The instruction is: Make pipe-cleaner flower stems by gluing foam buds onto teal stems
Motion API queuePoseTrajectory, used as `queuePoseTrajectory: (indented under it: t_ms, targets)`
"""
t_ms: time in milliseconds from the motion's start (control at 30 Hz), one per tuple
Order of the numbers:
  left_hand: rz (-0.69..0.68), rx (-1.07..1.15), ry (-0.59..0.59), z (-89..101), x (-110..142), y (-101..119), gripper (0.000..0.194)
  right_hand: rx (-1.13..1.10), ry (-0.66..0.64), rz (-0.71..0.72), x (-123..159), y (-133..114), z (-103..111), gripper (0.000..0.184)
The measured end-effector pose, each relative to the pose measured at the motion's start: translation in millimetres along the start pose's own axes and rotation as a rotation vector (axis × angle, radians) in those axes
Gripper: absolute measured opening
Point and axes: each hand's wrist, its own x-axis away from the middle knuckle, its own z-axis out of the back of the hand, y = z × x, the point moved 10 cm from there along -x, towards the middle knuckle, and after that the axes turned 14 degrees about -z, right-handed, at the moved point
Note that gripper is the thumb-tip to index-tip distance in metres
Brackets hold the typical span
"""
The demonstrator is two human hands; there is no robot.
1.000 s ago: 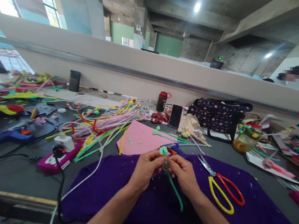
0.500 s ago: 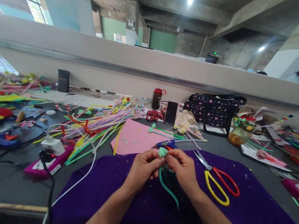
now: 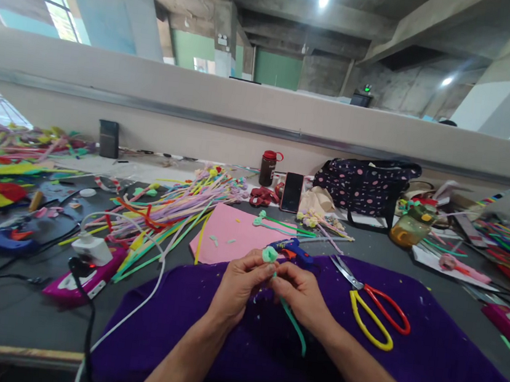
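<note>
Over the purple cloth (image 3: 165, 316), my left hand (image 3: 241, 282) pinches a small mint-green fuzzy flower (image 3: 270, 254) between thumb and fingertips. My right hand (image 3: 301, 291) is closed on the green pipe cleaner stem (image 3: 295, 326) just beneath the flower, and the stem's free end hangs down to the right. The fingertips of both hands almost meet and cover the joint. Just behind them, a blue glue gun (image 3: 294, 250) lies at the edge of a pink sheet (image 3: 226, 231). Scissors (image 3: 363, 296) with one red and one yellow handle lie spread to the right of my right hand.
A heap of pastel pipe cleaners (image 3: 199, 193) lies left of the pink sheet. A magenta power strip (image 3: 86, 276) with a white cable stands at left. Behind are a phone (image 3: 291, 192), a dark bottle (image 3: 267, 169), a patterned bag (image 3: 362, 188) and an amber-filled bottle (image 3: 411, 227).
The flower has shifted slightly left and tilted, showing more of its top. My right hand has moved a little left and down along the stem.
</note>
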Motion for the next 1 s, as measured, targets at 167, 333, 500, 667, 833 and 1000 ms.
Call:
queuePoseTrajectory:
  t_ms: [167,333,500,667,833,1000]
  targets:
    - [-0.049,-0.015,-0.079,-5.8,-0.4,2.0,0.015,0.010,-0.053,0.038,0.9,1.2,-9.4,0.021]
    - [-0.194,-0.179,-0.079,-4.4,-1.0,19.1,0.013,0.126,0.040,0.102,3.9,-10.1,7.0,0.015]
    - [-0.432,-0.401,-0.089,-9.6,3.1,43.7,0.009,0.091,0.033,0.071,3.3,-8.4,13.2,0.014]
    - [-0.507,-0.430,-0.119,-14.1,5.1,50.8,0.008,0.104,-0.002,0.100,4.1,-9.2,3.6,0.013]
    - [-0.383,-0.365,-0.134,-13.9,3.7,38.0,0.012,0.042,0.018,0.070,5.6,-5.2,5.5,0.018]
    - [-0.342,-0.290,-0.148,-17.7,4.7,34.6,0.016,0.017,0.021,-0.040,6.1,6.7,8.6,0.023]
